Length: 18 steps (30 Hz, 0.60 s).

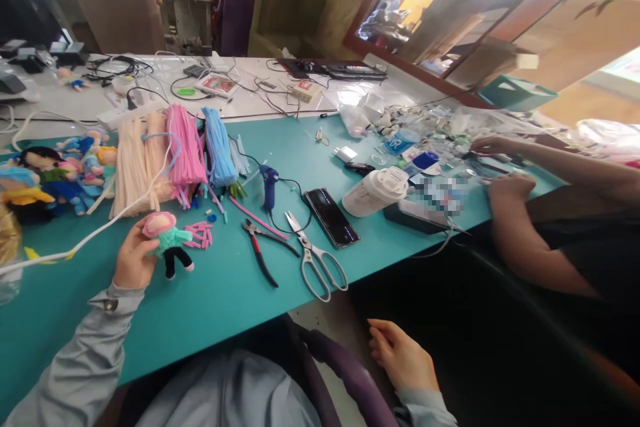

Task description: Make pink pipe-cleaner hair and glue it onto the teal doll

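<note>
Over the left part of the green table mat, my left hand [136, 257] holds a small doll [173, 240] with a pink head, mint-green top and black legs. Short pink pieces [201, 235] lie just right of the doll. My right hand [400, 357] hangs below the table's front edge, fingers curled together; whether anything is inside them is hidden. Between the hands on the mat are red-and-black pliers [260, 253], open scissors [317, 263], a blue glue gun [269, 187] and a black phone [331, 217].
Bundles of beige [137, 163], pink [186, 147] and blue [219, 150] stems stand behind the doll, with finished dolls [60, 170] at left. A white cable [125, 208] crosses there. At right are a white cup [375, 191], clutter and another person's arms [540, 207].
</note>
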Available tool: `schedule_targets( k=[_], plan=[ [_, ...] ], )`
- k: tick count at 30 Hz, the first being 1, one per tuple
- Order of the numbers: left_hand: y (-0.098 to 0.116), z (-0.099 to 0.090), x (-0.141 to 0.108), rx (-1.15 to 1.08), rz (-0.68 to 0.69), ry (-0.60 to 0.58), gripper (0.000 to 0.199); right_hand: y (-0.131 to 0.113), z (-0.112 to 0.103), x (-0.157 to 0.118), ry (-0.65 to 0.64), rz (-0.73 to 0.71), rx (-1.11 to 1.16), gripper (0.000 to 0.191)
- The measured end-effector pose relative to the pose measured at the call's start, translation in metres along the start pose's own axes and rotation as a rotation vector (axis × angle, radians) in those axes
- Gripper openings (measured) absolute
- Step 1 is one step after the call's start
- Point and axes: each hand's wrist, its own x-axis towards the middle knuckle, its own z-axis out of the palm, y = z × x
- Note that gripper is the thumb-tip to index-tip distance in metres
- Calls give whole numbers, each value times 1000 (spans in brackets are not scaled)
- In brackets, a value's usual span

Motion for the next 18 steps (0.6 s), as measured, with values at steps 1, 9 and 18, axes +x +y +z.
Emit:
schedule_targets(
  k=[1, 9, 18],
  plan=[
    [0, 0, 0, 2, 5, -3, 44, 2, 2, 2, 12, 2, 28, 21],
    [-6, -4, 3, 16, 25, -46, 44, -39, -12, -20, 4, 44, 36, 41],
    [-11, -7, 5, 26, 22, -57, 46, -22, -12, -7, 133, -74, -70, 30]
  ],
)
